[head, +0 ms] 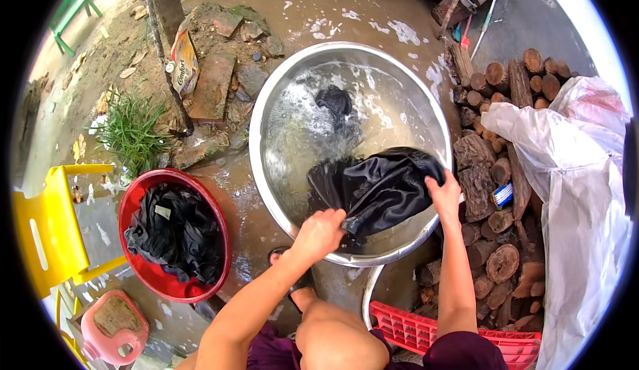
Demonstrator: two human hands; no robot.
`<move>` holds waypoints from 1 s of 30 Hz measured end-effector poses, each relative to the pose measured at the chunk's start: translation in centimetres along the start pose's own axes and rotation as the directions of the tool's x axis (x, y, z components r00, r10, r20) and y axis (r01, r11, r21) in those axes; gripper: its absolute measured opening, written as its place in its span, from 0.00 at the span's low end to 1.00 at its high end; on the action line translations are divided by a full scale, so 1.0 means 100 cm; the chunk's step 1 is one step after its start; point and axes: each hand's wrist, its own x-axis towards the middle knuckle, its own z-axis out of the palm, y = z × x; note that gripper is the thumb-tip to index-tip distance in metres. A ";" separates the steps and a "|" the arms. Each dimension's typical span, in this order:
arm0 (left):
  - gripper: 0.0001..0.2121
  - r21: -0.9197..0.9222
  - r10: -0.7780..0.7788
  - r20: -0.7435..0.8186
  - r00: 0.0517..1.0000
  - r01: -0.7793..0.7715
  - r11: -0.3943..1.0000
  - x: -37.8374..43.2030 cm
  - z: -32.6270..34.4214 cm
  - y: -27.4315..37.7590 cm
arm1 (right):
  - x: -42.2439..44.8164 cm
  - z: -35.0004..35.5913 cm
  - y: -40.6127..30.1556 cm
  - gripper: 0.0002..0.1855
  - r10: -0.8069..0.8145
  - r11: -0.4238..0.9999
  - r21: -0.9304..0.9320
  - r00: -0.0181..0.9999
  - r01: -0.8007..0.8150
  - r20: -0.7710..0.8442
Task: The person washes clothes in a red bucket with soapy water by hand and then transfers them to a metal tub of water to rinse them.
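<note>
A wide metal basin (pixel 258 170) of soapy water stands in front of me. My left hand (pixel 319 232) grips one edge of a wet black garment (pixel 384 190) near the basin's near rim. My right hand (pixel 444 195) pinches the garment's other side by the right rim. Between my hands the shiny cloth is spread and slightly bulged, its left part in the water. Farther in, a dark bunched cloth (pixel 334 101) pokes out of the suds; whether it joins the garment under the water I cannot tell.
At left are a red tub (pixel 227 250) of dark wet clothes (pixel 174 230), a yellow plastic chair (pixel 55 225) and a pink plastic jug (pixel 115 327). Stacked firewood (pixel 499 270) and white plastic sheeting (pixel 584 185) lie right. A red plastic rack (pixel 404 325) sits near my knee.
</note>
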 end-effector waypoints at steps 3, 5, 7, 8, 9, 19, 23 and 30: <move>0.11 0.145 0.104 0.189 0.976 -0.132 0.981 -0.016 0.018 -0.003 | 0.017 0.056 0.012 0.36 -0.303 0.892 -0.339 0.952 0.299 0.043; 0.10 0.243 0.201 0.178 0.963 -0.241 0.940 -0.030 0.029 -0.009 | 0.027 0.097 -0.040 0.40 -0.503 0.841 -0.132 0.849 0.524 0.162; 0.09 0.303 0.248 0.125 0.961 -0.275 0.913 -0.035 0.032 -0.005 | 0.050 0.141 -0.078 0.42 -0.486 0.864 -0.046 0.855 0.501 0.183; 0.08 0.282 0.174 0.158 0.972 -0.214 0.935 -0.034 0.035 -0.002 | 0.065 0.167 -0.084 0.43 -0.456 0.887 -0.024 0.882 0.462 0.117; 0.07 0.277 0.090 0.192 0.977 -0.142 0.950 -0.035 0.034 -0.003 | 0.073 0.193 -0.092 0.45 -0.393 0.916 -0.028 0.910 0.400 0.132; 0.12 -0.443 -0.340 -0.137 0.930 0.250 0.861 -0.020 0.019 -0.014 | 0.009 0.234 -0.063 0.23 -0.399 0.904 0.123 0.706 0.409 0.585; 0.28 -0.922 -0.763 0.071 0.642 0.335 0.195 0.001 -0.007 -0.020 | -0.021 0.168 -0.057 0.18 -0.372 0.633 0.755 0.786 -0.174 0.493; 0.36 -0.924 -0.784 0.270 0.559 0.379 -0.048 0.027 -0.029 0.002 | -0.073 0.053 -0.092 0.16 -0.479 -0.155 0.830 0.776 -0.536 0.411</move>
